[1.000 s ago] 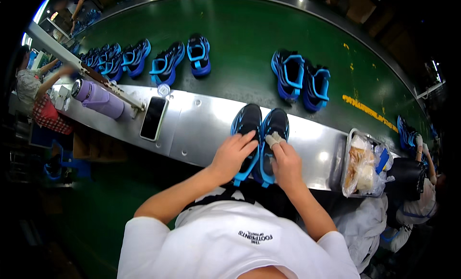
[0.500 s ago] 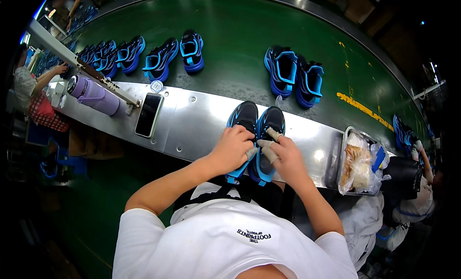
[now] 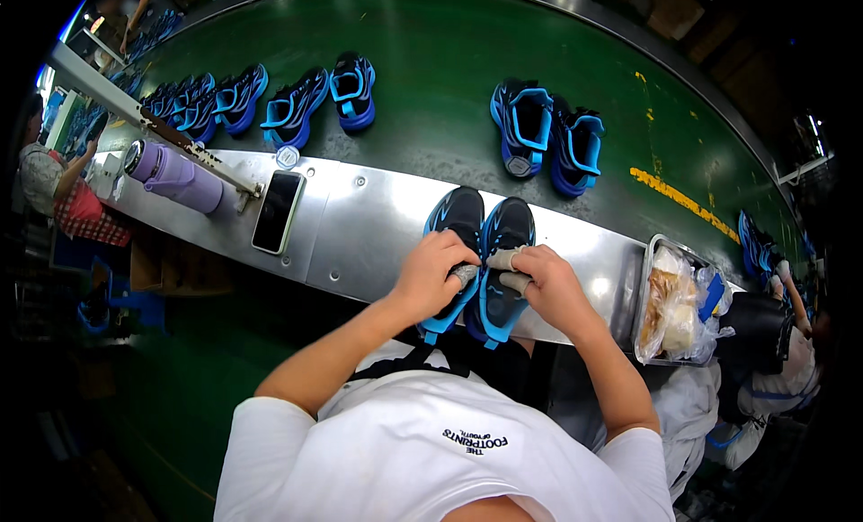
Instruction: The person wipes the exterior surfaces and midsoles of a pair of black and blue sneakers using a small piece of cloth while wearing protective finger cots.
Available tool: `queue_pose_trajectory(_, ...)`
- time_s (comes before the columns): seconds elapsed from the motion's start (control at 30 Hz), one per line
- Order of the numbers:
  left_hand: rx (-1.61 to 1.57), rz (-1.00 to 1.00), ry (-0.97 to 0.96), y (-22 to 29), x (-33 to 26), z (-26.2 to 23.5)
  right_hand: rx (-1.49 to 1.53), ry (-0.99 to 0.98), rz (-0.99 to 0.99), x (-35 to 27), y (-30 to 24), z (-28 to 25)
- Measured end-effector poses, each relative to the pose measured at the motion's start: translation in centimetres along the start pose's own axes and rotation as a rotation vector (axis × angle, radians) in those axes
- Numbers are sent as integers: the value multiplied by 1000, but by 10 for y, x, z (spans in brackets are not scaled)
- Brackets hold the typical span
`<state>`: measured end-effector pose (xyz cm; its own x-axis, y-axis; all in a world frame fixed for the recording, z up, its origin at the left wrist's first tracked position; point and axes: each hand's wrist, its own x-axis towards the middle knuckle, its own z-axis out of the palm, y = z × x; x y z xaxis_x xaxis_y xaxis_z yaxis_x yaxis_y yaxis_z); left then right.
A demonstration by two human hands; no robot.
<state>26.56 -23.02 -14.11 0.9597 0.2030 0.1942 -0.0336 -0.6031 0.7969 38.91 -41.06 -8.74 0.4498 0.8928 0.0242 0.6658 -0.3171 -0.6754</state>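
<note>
Two black-and-blue sneakers stand side by side on the metal ledge in front of me, toes pointing away. My left hand (image 3: 438,272) lies over the throat of the left sneaker (image 3: 459,207), its fingers bent and closed on the upper near the inner edge. From the other side, my right hand (image 3: 546,284) reaches onto the right sneaker (image 3: 511,221), thumb and fingers pinched at its lacing area. Pale finger covers sit on some fingers of both hands. What exactly the fingertips pinch is hidden beneath them.
A green belt (image 3: 431,72) beyond the ledge carries several similar sneakers (image 3: 352,90) and another pair (image 3: 524,131). On the ledge are a phone (image 3: 279,212), a purple bottle (image 3: 184,180) and a metal tray (image 3: 640,329) of bagged items. Other people work at both sides.
My right fingers have drawn closer together over the right sneaker, and the right forearm has swung slightly outward. My left hand stays on the left sneaker. Sneakers on the belt have shifted slightly left.
</note>
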Motion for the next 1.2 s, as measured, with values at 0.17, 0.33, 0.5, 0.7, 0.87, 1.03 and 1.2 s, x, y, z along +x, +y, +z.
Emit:
queue_pose_trajectory(0.17,-96,83,-211,-7,14,-14,0,18,-41,-1,-1,-8)
queue_pose_trajectory(0.33,101,114,-286,-2,21,-8,-13,9,-41,-10,10,-4)
queue_pose_trajectory(0.5,-36,-79,153,18,8,3,226,-32,19,-10,7,-16)
queue_pose_trajectory(0.7,-173,56,-242,3,15,-13,-36,8,14,-23,3,-13)
queue_pose_trajectory(0.87,-154,179,-329,-9,19,-17,95,-74,47,-21,15,-16)
queue_pose_trajectory(1.03,30,179,127,37,-3,3,-108,40,-7,-31,12,-8)
queue_pose_trajectory(1.2,-716,-668,-614,89,-23,25,342,-128,76,-31,13,-24)
